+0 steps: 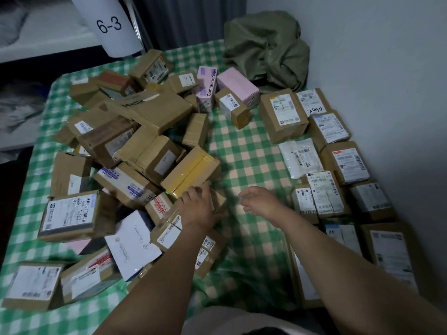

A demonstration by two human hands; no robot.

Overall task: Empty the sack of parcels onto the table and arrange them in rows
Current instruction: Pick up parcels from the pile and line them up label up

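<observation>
The small brown parcel [219, 201] lay at the near edge of the heap [135, 146], under the left hand [197, 210], whose fingers curled over its top edge and gripped it, apparently to draw it free; just beyond the fingertips sat a yellow-taped box [191, 170]; to their right the right hand [260, 201] hovered above the checked cloth [242, 151], fingers loose and holding nothing, likely ready to receive; further right the rows [338, 165] lay labels up, probably for reading; the sack [266, 49] slumped far beyond, seemingly emptied.
</observation>
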